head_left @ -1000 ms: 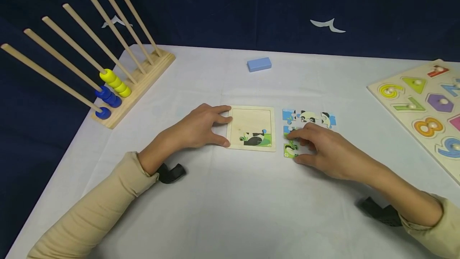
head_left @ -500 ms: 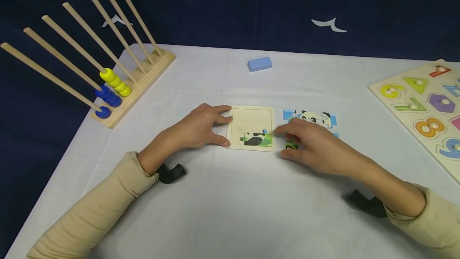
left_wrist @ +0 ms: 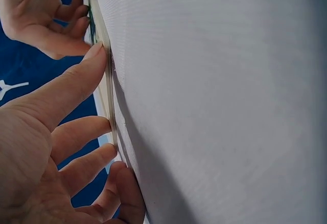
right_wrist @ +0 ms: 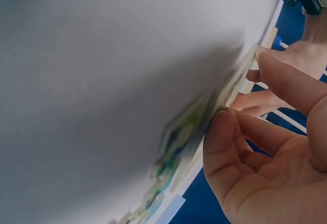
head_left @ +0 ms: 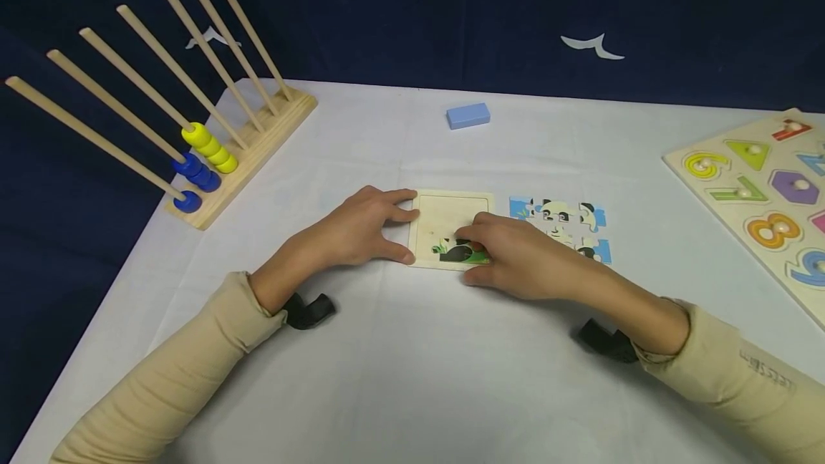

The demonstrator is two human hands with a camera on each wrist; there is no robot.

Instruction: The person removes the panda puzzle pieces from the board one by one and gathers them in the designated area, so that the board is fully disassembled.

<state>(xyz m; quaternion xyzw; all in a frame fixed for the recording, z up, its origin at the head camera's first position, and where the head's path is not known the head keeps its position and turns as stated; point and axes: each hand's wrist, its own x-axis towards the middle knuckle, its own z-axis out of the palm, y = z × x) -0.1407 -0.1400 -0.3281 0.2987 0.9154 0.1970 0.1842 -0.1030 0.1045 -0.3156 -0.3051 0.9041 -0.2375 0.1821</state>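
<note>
A small square wooden puzzle tray [head_left: 445, 210] lies flat on the white cloth. Panda pieces [head_left: 455, 253], black and green, sit in its lower right part. My left hand [head_left: 367, 228] rests along the tray's left edge, thumb and fingers spread. Over the tray's lower right corner is my right hand [head_left: 528, 256], its index fingertip touching the pieces and its thumb at the front edge. In the right wrist view, nothing shows between that thumb and the fingers. Loose panda pieces [head_left: 549, 210] lie right of the tray, partly hidden by my right hand; a green one [right_wrist: 186, 124] shows there.
A wooden peg abacus [head_left: 258, 156] with blue and yellow beads stands at the left. A blue block [head_left: 468, 116] lies toward the back. At the right is a knobbed number-and-shape board [head_left: 728, 163]. A dark blue curtain [head_left: 412, 13] hangs behind the table.
My right hand has moved left from over the loose pieces to the tray's lower right corner, uncovering pieces at the right. My left hand has stayed at the tray's edge.
</note>
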